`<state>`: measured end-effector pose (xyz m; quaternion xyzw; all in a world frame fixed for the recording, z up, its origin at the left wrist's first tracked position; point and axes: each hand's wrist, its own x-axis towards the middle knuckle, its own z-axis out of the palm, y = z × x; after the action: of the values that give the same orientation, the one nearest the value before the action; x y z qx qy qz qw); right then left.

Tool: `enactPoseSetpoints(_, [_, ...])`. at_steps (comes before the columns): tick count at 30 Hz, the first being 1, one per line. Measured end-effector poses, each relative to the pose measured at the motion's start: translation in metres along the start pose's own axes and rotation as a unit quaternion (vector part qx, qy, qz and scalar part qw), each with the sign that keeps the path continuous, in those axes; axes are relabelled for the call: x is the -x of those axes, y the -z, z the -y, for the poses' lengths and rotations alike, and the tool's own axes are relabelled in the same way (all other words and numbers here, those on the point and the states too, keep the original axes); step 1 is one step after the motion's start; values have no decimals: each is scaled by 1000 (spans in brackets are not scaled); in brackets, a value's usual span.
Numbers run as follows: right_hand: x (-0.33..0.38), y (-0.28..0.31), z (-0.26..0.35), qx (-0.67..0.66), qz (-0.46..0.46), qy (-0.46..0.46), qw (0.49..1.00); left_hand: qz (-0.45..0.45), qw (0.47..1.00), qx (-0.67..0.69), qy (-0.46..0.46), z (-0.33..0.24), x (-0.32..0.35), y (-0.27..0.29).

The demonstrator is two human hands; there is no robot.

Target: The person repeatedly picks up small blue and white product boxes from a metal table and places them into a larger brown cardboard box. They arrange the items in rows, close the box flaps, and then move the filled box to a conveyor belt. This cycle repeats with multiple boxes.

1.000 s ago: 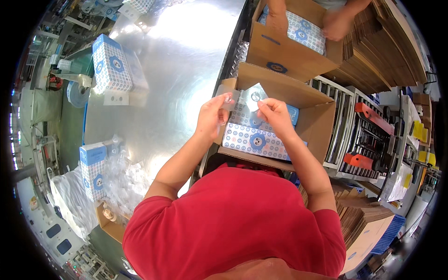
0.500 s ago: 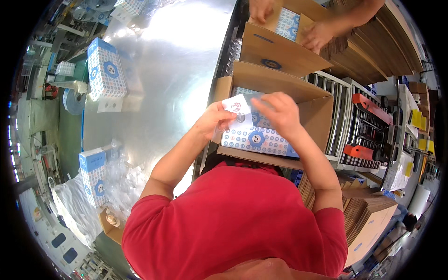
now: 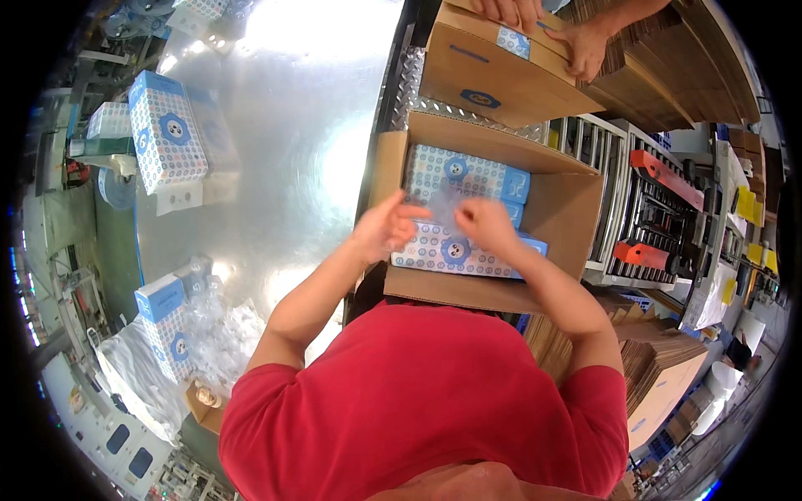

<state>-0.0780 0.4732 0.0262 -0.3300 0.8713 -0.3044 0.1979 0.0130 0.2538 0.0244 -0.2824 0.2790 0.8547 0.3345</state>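
Note:
An open cardboard box (image 3: pixel 568 217) stands in front of me, with several white-and-blue patterned packs (image 3: pixel 434 167) lying in it. Above the packs, my right hand (image 3: pixel 486 224) has its fingers pinched together on a small piece of clear, bluish plastic film (image 3: pixel 448 203), blurred and hard to make out. Over the box's left side is my left hand (image 3: pixel 386 227), its fingers apart and pointing toward the film; nothing shows in its grasp.
A metal table (image 3: pixel 276 150) lies to the left, with an upright patterned pack (image 3: pixel 170 134) and crumpled clear plastic (image 3: pixel 219 321) on it. Another person's hands (image 3: pixel 585 48) rest on a second box (image 3: pixel 493 79). A roller conveyor (image 3: pixel 597 167) and flattened cardboard (image 3: pixel 660 376) are at right.
The white card with round pictures that my left hand held is out of sight, and that hand's fingers have spread. My right hand has moved down and left. The co-worker's hands have shifted over the box flaps.

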Motion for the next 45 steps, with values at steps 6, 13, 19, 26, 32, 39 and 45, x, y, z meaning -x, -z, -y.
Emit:
enactPoseSetpoints(6, [-97,-127,-64,-79,174,-204,960,-120,972,87,-180,3,58,67])
enactPoseSetpoints(13, [-105,-195,-104,-387,280,-185,859,-50,933,236,-267,22,90,70])
enactPoseSetpoints(19, [-56,-57,18,-188,115,-62,973,83,880,315,-346,15,41,52])
enactPoseSetpoints(26, [-19,-30,91,-169,43,142,974,-187,892,169,-376,-6,0,-24])
enactPoseSetpoints(32, [-12,-31,44,-158,-11,-19,987,-243,837,-236,-429,18,-25,-4])
enactPoseSetpoints(39, [-115,-107,-61,-313,-22,-291,904,-425,555,-447,-558,-44,61,62])
enactPoseSetpoints(45, [-164,-192,-92,-158,-12,-259,953,-552,260,-640,-468,-168,183,139])
